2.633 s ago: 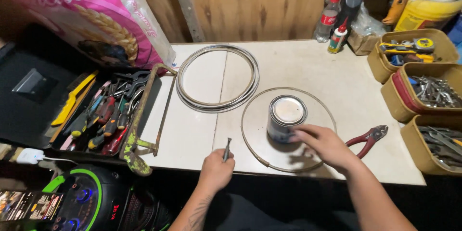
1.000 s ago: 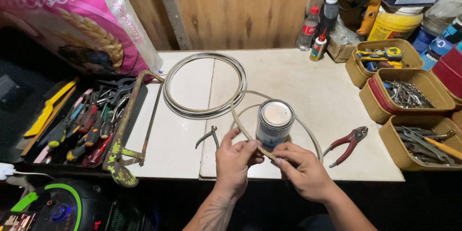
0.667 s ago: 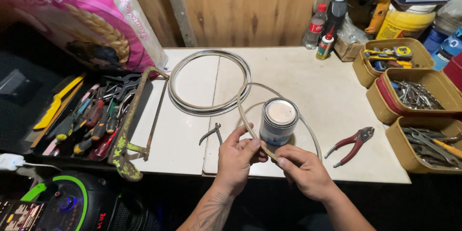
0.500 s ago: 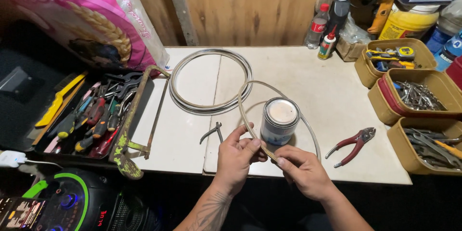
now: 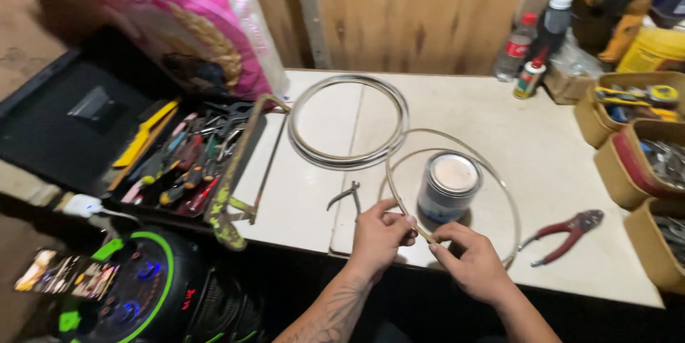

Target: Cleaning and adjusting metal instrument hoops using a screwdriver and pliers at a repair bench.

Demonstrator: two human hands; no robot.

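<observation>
Hands, left hand [image 5: 380, 234] and right hand [image 5: 471, 263], pinch wire loop [image 5: 457, 144] on pale workbench [image 5: 528, 136] before plank wall [image 5: 421, 7].

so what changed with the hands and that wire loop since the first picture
The left hand let go of the small pliers, which now lie on the table. Both hands, the right hand too, now pinch the wire loop around the can. The coiled ring and red pliers stayed put.
</observation>
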